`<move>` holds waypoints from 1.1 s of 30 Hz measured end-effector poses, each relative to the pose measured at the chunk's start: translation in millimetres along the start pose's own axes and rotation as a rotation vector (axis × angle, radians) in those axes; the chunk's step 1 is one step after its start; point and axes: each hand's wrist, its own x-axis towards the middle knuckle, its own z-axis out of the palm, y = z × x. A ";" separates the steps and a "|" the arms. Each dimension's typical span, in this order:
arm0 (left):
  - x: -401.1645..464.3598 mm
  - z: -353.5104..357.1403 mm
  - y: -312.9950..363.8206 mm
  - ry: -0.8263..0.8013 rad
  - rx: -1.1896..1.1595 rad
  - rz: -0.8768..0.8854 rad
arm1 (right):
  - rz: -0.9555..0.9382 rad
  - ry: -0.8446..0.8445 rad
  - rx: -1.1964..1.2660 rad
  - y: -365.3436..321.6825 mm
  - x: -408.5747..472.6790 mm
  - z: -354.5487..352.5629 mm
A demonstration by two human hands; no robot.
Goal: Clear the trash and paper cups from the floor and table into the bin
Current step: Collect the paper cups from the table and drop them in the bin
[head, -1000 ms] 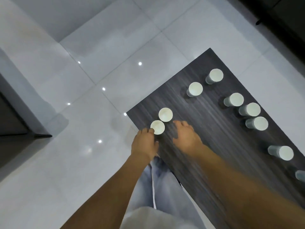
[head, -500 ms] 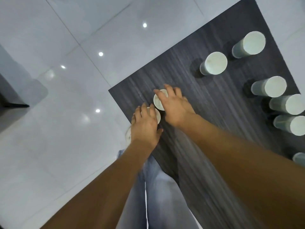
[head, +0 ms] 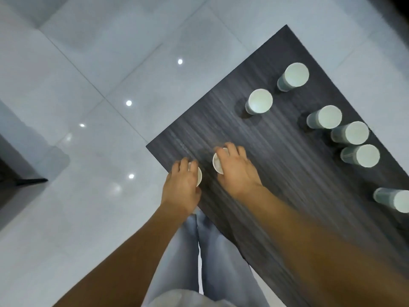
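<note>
Here we see the tiled floor [head: 77,85] filling the left of the frame. At centre, our left hand [head: 182,188] grips a paper cup [head: 198,177] at the desk's [head: 221,120] near corner, fingers [head: 184,166] curled over its rim. Just right of it, our right hand [head: 238,171] holds a second paper cup [head: 217,163], fingers curled round it. Further right, six more cups stand on the desk: one at centre right [head: 259,101], one in the upper right [head: 295,76], a cluster of three [head: 352,132] below it, and one at the right edge [head: 396,199].
</note>
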 end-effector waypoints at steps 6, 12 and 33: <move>-34.7 -65.1 14.3 -0.052 -0.002 0.142 | 0.224 0.172 0.150 -19.8 -81.4 -38.1; -82.4 -129.3 35.0 -0.102 0.102 0.395 | 0.494 0.328 0.348 -50.8 -181.9 -61.6; -525.4 1.9 289.0 -0.396 0.719 1.535 | 1.529 0.931 0.822 -111.5 -713.9 168.1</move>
